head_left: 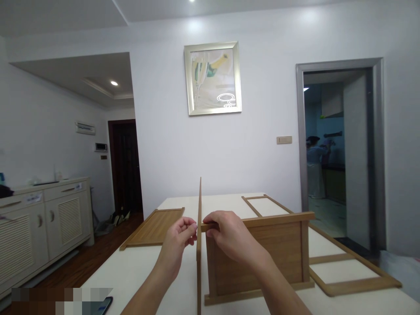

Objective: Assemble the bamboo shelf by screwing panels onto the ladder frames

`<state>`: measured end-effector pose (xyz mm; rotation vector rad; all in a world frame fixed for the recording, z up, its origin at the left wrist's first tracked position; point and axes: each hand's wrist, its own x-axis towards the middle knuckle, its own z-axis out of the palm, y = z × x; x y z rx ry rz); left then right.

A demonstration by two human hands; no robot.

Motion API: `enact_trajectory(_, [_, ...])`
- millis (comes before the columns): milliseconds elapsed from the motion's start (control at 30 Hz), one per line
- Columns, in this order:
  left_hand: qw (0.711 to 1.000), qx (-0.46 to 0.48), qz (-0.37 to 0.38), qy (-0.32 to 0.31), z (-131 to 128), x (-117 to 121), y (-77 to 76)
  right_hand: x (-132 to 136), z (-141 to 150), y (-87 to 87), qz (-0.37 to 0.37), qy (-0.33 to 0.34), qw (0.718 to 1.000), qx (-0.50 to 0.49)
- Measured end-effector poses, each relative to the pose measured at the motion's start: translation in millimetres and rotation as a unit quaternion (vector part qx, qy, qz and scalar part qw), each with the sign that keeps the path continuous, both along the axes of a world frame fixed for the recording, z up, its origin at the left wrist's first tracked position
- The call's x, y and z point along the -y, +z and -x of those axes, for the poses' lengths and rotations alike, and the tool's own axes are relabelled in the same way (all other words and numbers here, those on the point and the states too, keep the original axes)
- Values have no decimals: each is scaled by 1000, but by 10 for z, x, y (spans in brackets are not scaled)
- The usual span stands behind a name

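Note:
A thin wooden board stands on edge, seen almost edge-on, in the middle of the white table. Just left of it is my left hand, its thumb and fingertips pinched together close to the board's face; anything between them is too small or hidden to make out. My right hand grips the left end of the top rail of an upright framed wooden panel. That rail end meets, or nearly meets, the standing board; the exact contact is unclear.
Another slatted wooden panel lies flat at the table's left. An open wooden frame lies along the right side. A phone rests near the front left edge of the white table. Beyond a doorway stands a person.

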<state>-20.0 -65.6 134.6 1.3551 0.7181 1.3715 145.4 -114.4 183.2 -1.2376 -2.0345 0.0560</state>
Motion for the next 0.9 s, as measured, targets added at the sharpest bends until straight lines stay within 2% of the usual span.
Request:
enact_trajectory(100, [998, -53, 9, -38, 60, -4, 35, -2, -7, -8, -6, 1, 1000, -5])
enact_trajectory(267, [996, -63, 13, -65, 102, -3, 70, -1, -2, -7, -4, -4, 1000, -9])
enact_trajectory(633, [980, -191, -53, 15, 145, -4, 147, -20, 17, -8, -1, -8, 1000, -13])
enact_trajectory(900, [964, -233, -109, 71, 143, 11, 167, -5, 26, 9, -2, -11, 1000, -4])
